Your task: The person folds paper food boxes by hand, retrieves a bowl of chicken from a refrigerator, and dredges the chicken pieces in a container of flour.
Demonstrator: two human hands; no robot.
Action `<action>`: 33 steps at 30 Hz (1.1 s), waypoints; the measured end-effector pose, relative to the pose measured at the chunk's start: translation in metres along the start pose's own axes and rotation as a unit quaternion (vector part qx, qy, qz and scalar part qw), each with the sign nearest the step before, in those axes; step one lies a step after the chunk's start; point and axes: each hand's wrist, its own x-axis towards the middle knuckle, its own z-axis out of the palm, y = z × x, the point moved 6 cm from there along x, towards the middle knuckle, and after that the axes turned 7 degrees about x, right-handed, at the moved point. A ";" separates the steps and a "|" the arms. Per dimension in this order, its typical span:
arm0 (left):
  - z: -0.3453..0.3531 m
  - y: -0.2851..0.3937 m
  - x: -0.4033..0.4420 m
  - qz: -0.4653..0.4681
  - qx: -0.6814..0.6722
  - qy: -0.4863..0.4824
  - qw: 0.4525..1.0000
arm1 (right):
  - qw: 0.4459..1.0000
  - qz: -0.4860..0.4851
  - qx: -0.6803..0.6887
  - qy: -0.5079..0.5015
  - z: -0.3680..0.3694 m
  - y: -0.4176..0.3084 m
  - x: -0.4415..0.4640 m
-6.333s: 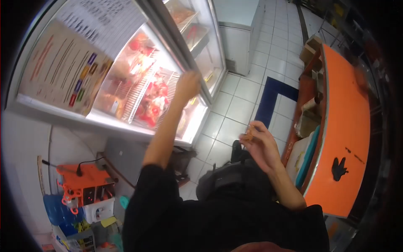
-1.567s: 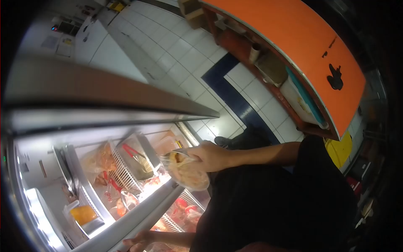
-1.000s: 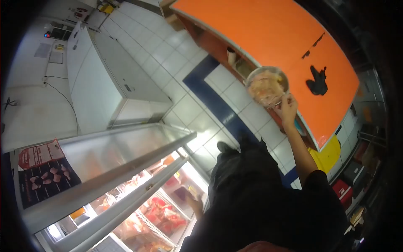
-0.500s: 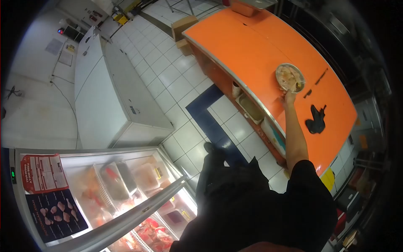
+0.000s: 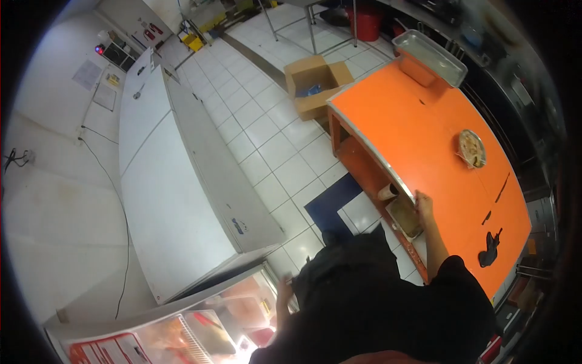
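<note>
My right hand is at the metal-trimmed near edge of the orange table, its fingers curled over the edge. Farther in on the tabletop sits a round metal bowl with pale food in it, apart from the hand. My left hand is low beside my body, close to the edge of the lit glass-door freezer. Its fingers are smeared, so I cannot tell whether it grips the door.
On the table lie a black plastic bag, knives and a clear tub. An open cardboard box stands at its far end. A long white chest freezer lines the left. Containers sit under the table.
My right hand has let go of the bowl, now farther in on the table, and has come back to the table edge. My left hand has come into view. The view has shifted.
</note>
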 end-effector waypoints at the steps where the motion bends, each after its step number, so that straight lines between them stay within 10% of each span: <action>1: -0.012 -0.008 0.057 0.128 0.027 0.076 0.988 | 0.997 -0.037 -0.065 -0.034 0.036 0.002 -0.011; 7: -0.246 0.241 0.257 0.167 -0.096 -0.098 0.976 | 0.880 0.100 -0.420 -0.201 0.192 0.071 -0.004; 12: -0.395 0.353 0.430 0.227 -0.081 0.005 0.971 | 0.932 0.218 -0.223 -0.183 0.350 0.068 0.080; 16: -0.458 0.303 0.563 0.130 -0.139 0.135 0.972 | 0.939 0.114 -0.232 -0.229 0.471 0.059 0.220; 22: -0.403 0.139 0.589 -0.094 0.022 -0.077 0.992 | 0.955 0.104 -0.244 -0.129 0.627 -0.056 0.357; 33: -0.582 0.192 0.932 -0.029 -0.002 -0.112 0.993 | 0.980 0.163 -0.095 0.067 0.845 -0.133 0.526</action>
